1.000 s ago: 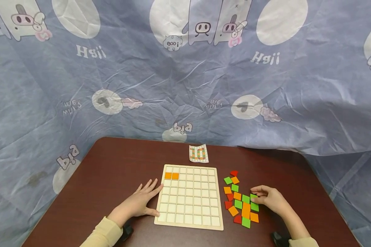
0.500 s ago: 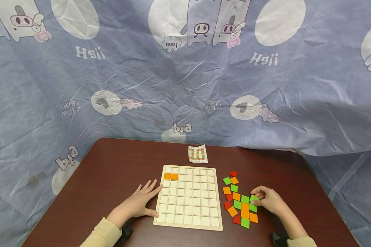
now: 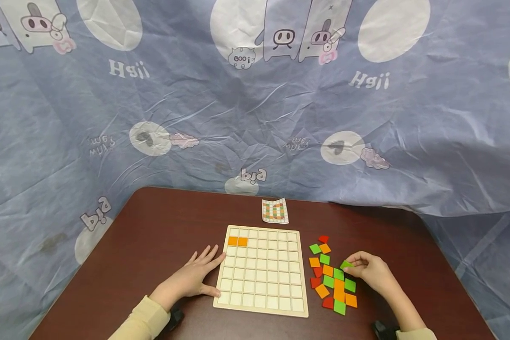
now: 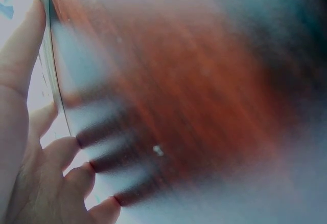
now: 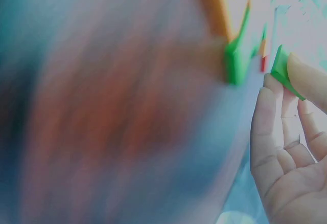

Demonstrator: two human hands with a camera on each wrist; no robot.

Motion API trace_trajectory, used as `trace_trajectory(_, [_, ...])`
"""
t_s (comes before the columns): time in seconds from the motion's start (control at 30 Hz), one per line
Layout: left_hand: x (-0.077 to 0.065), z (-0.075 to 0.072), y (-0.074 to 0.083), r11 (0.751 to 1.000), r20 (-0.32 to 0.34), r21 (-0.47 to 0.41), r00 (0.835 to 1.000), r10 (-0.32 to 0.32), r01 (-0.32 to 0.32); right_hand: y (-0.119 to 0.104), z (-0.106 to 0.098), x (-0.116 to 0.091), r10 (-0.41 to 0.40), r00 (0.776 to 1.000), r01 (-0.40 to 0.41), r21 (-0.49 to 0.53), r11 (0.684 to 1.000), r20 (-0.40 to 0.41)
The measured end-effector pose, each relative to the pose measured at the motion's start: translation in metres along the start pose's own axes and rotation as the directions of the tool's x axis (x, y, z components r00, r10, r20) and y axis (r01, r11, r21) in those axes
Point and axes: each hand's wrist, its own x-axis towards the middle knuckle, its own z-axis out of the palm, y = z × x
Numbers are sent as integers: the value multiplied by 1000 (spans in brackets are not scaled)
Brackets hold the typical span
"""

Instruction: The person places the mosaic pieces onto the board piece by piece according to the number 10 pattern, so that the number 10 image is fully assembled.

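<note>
The right hand [image 3: 371, 273] is pinching a green tile [image 5: 282, 69] between thumb and fingers, and this tile is being held tilted, near the loose tiles [image 3: 338, 290], right of the board [image 3: 261, 264]. The left hand [image 3: 191, 277] is resting with spread fingers, its thumb and index finger touching the board's left edge. Two orange tiles [image 3: 233, 241] are sitting side by side in the second row.

On the counter [image 3: 170, 226], a board [image 3: 261, 275] lies with a paper [image 3: 275, 212] behind it and loose tiles [image 3: 339, 291] to its right. A pair of tiles [image 3: 242, 242] sits leftmost in the board's second row from the back. Behind the counter hangs a cloth [image 3: 246, 108].
</note>
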Motion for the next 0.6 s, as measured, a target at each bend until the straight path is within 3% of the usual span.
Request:
trace_trajectory(0.13, [0,-1,1,1000,-2,5,1000,0,0,-20,8,2,-35,999,35,67,997,1])
trace_trajectory(0.23, [1,-1,0,1000,-6,10,1000,4,-4,-39,19,4,-77,997,78,63,995,-9])
trace_trajectory(0.6, [1,-1,0,1000,-5,16,1000,7,-7,-98,72,18,-176,983,166,167,972,46])
